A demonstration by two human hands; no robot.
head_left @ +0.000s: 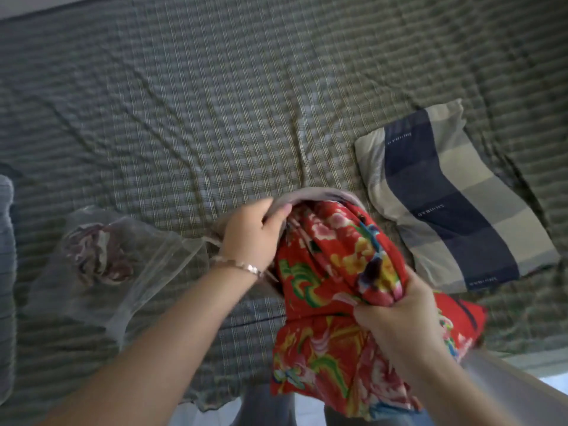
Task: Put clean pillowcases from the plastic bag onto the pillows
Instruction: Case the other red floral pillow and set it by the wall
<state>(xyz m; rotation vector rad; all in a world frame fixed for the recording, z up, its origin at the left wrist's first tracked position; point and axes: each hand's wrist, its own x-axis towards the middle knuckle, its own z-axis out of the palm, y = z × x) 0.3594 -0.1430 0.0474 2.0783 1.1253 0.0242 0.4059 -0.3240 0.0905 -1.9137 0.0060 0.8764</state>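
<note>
Head view: left grip [250,232] pinches grey pillowcase [307,193] (fingers curled); right grip [396,318] clamps floral pillow [335,259].

Wrinkled green-checked bed sheet [215,103] fills view; pale floor [209,418] at bottom edge.

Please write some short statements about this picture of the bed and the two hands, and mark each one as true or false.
1. The left hand grips the edge of the grey pillowcase. True.
2. The right hand lies open on the bed sheet. False: it grips the red floral pillow.
3. The plastic bag lies on the bed with some fabric in it. True.
4. The checked pillow stands on the floor. False: it lies flat on the bed sheet.
5. The bracelet is on the right wrist. False: it is on the left wrist.
</note>
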